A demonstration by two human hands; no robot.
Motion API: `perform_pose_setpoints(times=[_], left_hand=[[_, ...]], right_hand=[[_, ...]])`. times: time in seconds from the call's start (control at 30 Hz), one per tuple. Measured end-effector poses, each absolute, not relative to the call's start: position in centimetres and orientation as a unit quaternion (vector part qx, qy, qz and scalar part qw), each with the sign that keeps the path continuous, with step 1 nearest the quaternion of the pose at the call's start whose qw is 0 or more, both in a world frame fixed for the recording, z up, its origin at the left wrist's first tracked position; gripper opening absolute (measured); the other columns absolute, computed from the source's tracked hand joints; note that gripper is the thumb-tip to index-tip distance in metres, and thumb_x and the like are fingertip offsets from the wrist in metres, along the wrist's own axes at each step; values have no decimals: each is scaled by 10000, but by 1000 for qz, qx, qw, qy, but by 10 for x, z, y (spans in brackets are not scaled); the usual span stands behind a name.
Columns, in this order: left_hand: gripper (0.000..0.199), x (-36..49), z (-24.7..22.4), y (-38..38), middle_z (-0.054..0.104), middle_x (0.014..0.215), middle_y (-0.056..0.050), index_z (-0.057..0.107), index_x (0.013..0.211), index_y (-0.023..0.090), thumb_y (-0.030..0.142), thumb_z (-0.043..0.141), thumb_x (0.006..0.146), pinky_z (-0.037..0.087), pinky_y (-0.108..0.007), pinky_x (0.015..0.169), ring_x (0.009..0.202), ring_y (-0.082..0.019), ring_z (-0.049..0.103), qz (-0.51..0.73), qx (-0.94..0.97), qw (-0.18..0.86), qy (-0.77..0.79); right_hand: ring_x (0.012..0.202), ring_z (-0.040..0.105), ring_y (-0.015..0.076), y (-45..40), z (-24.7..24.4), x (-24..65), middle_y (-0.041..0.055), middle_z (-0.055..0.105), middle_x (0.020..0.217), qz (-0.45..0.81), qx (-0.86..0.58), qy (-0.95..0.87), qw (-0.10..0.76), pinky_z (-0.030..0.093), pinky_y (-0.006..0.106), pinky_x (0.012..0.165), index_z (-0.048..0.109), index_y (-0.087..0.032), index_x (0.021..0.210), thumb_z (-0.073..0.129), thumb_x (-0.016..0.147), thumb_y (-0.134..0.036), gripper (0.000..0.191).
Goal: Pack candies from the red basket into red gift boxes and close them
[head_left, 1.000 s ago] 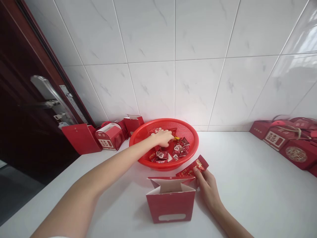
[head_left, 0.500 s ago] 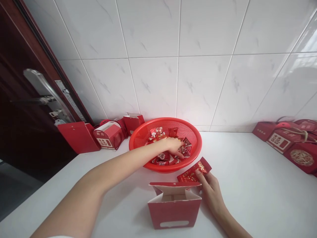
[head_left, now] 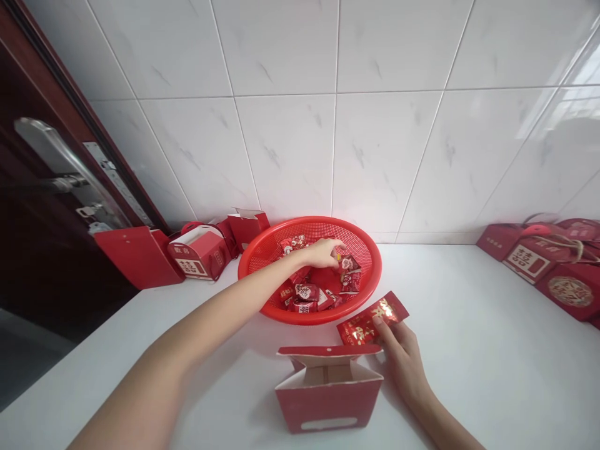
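Red packet (head_left: 372, 320) pinched by the right hand (head_left: 402, 353), left hand (head_left: 323, 253) inside a red basket (head_left: 323, 319).
Right of centre in the lower frame, the flat, glossy packet shows large gold characters, too small to read surely; the right thumb presses its face, the other fingers behind. The left fingers are partly extended over dark-red wrapped pieces (head_left: 306, 292), some bearing white patches with dark characters; whether they grip one cannot be told. At bottom centre, a plain matte red box (head_left: 330, 403) stands with its top gaping, pale inside, a white rounded patch low on its front. A handled box (head_left: 199, 253) at left reads 囍 on a cream panel; so does a tied box (head_left: 529, 259) at right, near another box (head_left: 569, 290) with a round gold emblem.
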State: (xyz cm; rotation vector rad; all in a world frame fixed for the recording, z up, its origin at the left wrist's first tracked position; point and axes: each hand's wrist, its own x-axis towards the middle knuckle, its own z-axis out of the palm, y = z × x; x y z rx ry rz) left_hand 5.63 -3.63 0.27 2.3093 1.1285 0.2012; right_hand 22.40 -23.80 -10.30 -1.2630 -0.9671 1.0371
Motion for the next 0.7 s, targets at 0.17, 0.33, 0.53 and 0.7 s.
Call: perform_pose_setpoints(times=[0.17,0.33,0.53,0.7], left_hand=[[303,62,15,-39,784,1070,-87,768,1086,126,192,667,808,550,-340,900,1009,-238,719,180,836,397,333],[293,77,33,-63,788,1097,-104,785,1076,134,208,691,809,564,-357,899,1001,-229,728,203,808,499,239],[292,115,34,-106,779,909,-50,802,1078,174,150,692,809,507,-357,883,904,-230,688,106,914,320,227],[302,126,28,-117,773,844,0,806,1088,276,156,688,838,354,-443,1085,918,-234,659,44,953,220,202]], right_hand=[[823,704,303,-237,-97,224,119,772,915,469,-496,-384,622,567,393,748,741,-166,932,746,797,-606,460],[766,696,284,-233,-97,226,121,769,888,482,-479,-354,643,561,393,720,739,-157,881,759,798,-550,402],[618,613,196,-228,-98,228,52,698,727,493,-439,-314,682,504,316,579,682,-175,757,771,759,-463,301],[699,643,216,-227,-93,228,73,727,816,504,-413,-305,694,523,329,620,720,-178,872,744,797,-508,339]])
